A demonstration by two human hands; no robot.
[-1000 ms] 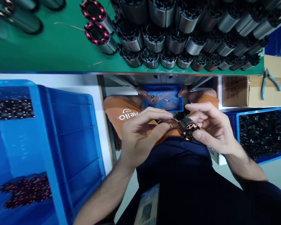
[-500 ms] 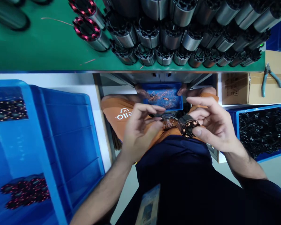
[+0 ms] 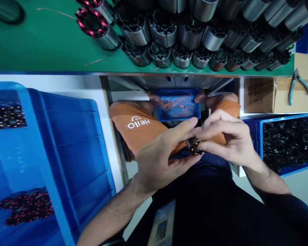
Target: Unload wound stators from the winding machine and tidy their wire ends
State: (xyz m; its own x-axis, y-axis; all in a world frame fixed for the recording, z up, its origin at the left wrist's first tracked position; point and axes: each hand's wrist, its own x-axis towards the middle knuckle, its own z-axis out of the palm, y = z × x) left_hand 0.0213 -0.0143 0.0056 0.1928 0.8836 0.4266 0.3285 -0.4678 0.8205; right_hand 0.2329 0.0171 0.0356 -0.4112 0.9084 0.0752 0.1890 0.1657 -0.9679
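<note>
Above my lap, my right hand (image 3: 226, 138) pinches a small cylindrical metal part (image 3: 195, 147) with a black slotted end and copper windings. My left hand (image 3: 166, 153) reaches to the same part from the other side, its fingertips at the part's edge and close to my right fingers. Both hands partly hide the part. Beyond them, a small blue tray (image 3: 179, 119) with copper wire scraps lies low between my knees.
Rows of metal cylinders (image 3: 190, 34) stand on the green bench (image 3: 41, 44). Blue crates (image 3: 77, 136) with wound parts are at left. Pliers (image 3: 292, 87) lie on a cardboard box (image 3: 259, 95) at right, above a blue bin (image 3: 261, 136) of black pieces.
My left hand has moved right and closed in on the part. My right hand has shifted slightly left with it, and the view has moved a little.
</note>
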